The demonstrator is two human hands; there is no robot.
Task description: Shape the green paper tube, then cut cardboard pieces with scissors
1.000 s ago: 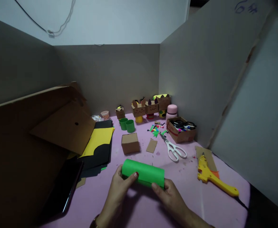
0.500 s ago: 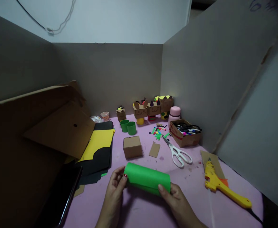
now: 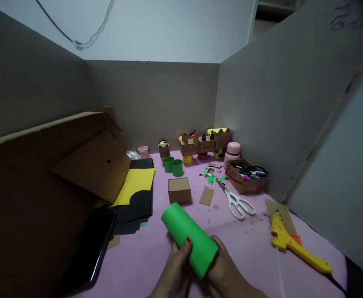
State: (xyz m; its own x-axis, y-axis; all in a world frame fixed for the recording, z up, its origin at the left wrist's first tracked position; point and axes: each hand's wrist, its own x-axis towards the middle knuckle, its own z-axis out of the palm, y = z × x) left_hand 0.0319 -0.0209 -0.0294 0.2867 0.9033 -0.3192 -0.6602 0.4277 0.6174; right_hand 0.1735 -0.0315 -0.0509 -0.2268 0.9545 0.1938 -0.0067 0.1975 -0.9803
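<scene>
- Green paper tube (image 3: 186, 231), low centre above the surface (image 3: 246, 260): already rolled, I judge; whether gluing remains, I cannot tell.
- My left fingers (image 3: 185, 248) grip its side.
- My right fingers (image 3: 220, 245) hold its near end.
- Yellow glue gun (image 3: 282, 237): far right, unheld.

Pink-topped desk (image 3: 138, 265) bounded along far edge by grey rear panel (image 3: 169, 99), along right edge by right panel (image 3: 262, 111), marked with blue-violet handwriting (image 3: 337, 25). Left panel (image 3: 29, 74) placed opposite. Pale wall (image 3: 175, 29) seen above, black cable (image 3: 53, 22) hung on it. Space dimly lit, left side most deeply shadowed.
</scene>
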